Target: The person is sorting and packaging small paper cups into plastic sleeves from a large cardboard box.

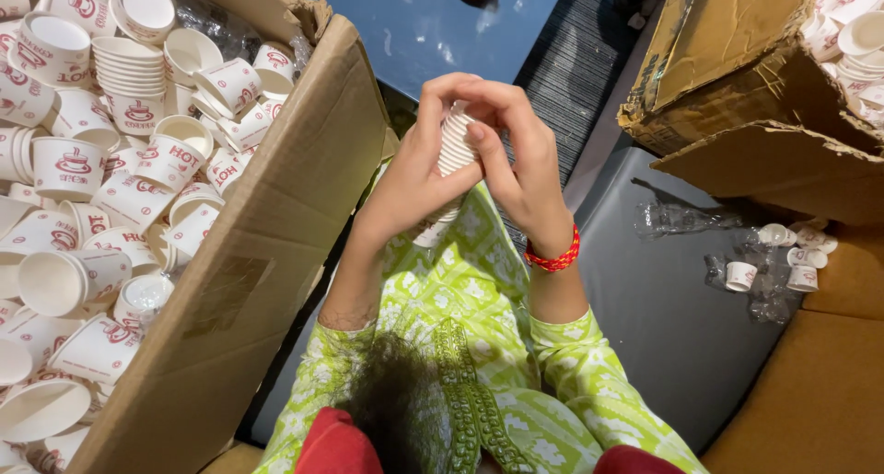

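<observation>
The big box [276,253] at the left edge stands open and is heaped with loose paper cups [120,188], white with red print, lying on their sides, upside down, and in a few short nested columns near its far wall. Clear plastic wrap shows among them.

In the middle, over the lap, both hands are clenched round a cup stack [453,147]. The left hand [410,184] wraps its lower part from the side, and the right hand [516,161] curls over the top, thumb pressed on the rims. The stack tilts slightly, with its lower end hidden behind the left hand.

I judge the stack light and thin-walled. The cups would crush under a hard squeeze and slide apart if held only at one end, so a grip on both ends, or round the rolled rims, suits it best.

On the grey seat [663,327] to the right lie empty plastic sleeves [681,218] and a few small cups [769,257]. A torn box [737,69] at the upper right corner holds more cups.
</observation>
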